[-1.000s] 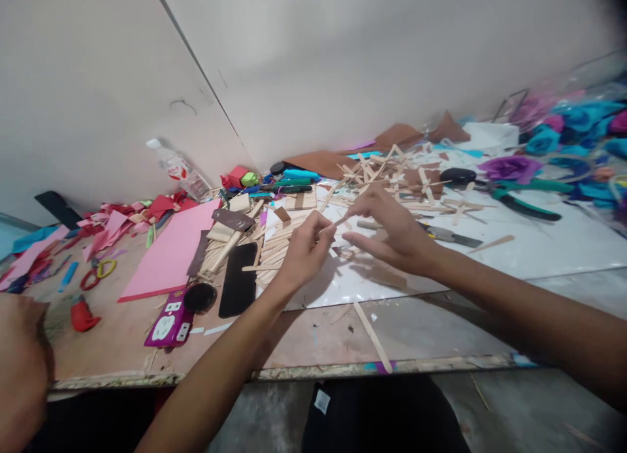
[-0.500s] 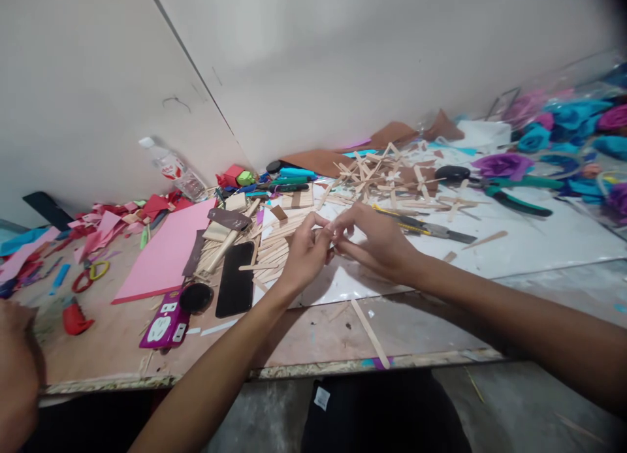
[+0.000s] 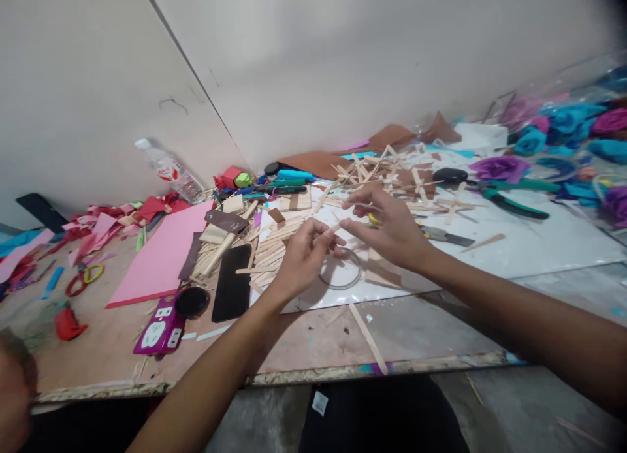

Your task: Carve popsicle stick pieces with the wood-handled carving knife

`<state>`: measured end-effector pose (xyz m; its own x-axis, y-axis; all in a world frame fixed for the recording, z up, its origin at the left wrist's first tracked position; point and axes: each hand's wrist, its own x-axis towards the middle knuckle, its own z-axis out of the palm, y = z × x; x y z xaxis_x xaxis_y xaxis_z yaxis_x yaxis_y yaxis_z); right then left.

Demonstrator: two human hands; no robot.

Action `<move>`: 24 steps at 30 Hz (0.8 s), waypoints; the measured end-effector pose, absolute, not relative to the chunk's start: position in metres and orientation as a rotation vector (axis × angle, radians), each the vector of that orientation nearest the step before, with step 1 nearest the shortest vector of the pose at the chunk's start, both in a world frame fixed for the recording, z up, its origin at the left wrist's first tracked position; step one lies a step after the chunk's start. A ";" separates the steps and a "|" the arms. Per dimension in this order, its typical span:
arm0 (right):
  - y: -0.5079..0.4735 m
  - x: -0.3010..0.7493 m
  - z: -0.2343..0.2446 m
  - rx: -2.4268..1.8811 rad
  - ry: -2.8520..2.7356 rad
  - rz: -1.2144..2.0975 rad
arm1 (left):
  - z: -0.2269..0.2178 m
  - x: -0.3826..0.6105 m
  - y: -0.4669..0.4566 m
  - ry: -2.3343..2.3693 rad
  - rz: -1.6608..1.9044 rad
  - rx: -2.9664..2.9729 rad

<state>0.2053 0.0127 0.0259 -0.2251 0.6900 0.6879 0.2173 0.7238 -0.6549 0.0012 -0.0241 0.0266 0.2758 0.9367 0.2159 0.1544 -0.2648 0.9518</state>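
My left hand [image 3: 308, 252] is closed in a pinch above the white sheet [image 3: 313, 301]. A small, pale, thin piece seems to stick out at its fingertips, too small to name. Close beside it, my right hand [image 3: 385, 226] is open, thumb and fingers apart, the thumb near the left fingertips. Below the hands a thin clear ring [image 3: 341, 288] lies on the sheet. A flat wooden piece [image 3: 382, 270] rests to its right. Behind my right wrist is a utility knife [image 3: 445, 235], partly hidden. Popsicle sticks [image 3: 279, 247] lie in a heap left of my hands.
To the left are a black phone [image 3: 232, 283], a purple box [image 3: 159, 332], pink paper [image 3: 161, 254] and scissors [image 3: 84, 278]. Green-handled pliers [image 3: 519, 205] lie right. A plastic bottle [image 3: 171, 172] leans at the wall. Another person's arm [image 3: 14, 388] shows lower left.
My right hand has moved up and apart from the left, its fingers spreading. The clear ring and the flat wooden piece now show beneath. My left hand stays pinched.
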 end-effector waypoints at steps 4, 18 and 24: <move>0.011 0.204 0.024 -0.623 -1.796 0.724 | 0.031 -0.001 -0.026 1.016 1.080 1.712; 0.007 0.212 0.034 -0.529 -1.906 0.660 | 0.041 -0.002 -0.025 0.907 1.007 1.426; 0.008 0.212 0.034 -0.561 -1.886 0.681 | 0.045 -0.007 -0.027 1.020 0.891 1.450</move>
